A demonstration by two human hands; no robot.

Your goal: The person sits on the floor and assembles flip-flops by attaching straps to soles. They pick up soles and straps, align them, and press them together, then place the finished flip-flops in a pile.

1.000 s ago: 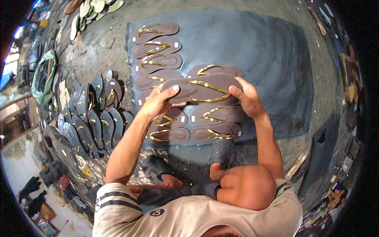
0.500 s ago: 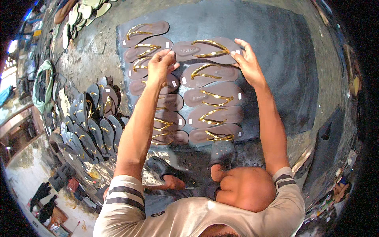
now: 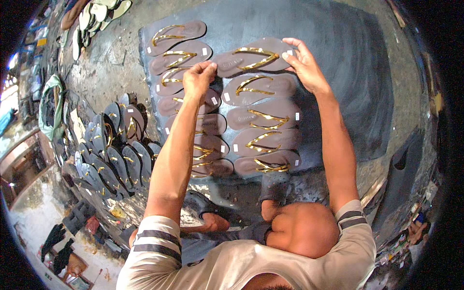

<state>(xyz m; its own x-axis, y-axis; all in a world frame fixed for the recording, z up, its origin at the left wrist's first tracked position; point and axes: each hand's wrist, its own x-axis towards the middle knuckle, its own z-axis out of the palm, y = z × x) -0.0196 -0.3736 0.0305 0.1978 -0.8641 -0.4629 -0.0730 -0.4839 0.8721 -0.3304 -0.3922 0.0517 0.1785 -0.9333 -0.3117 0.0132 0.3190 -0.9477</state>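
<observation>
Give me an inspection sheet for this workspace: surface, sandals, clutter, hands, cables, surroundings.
Surface: dark mat on a grey floor.
Job's things: gold-strapped brown sandals in two columns; one handled sandal at the right column's far end.
Clutter: dark sandals clustered left of the mat; pale soles beyond.
Hands: left hand at that sandal's heel end, right hand at its toe end; grip firmness unclear.
Cables: nothing seen.
Surroundings: green bag-like item at far left.

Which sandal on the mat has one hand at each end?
Only the farthest sandal in the right column: left hand at its heel, right hand at its toe.
</observation>
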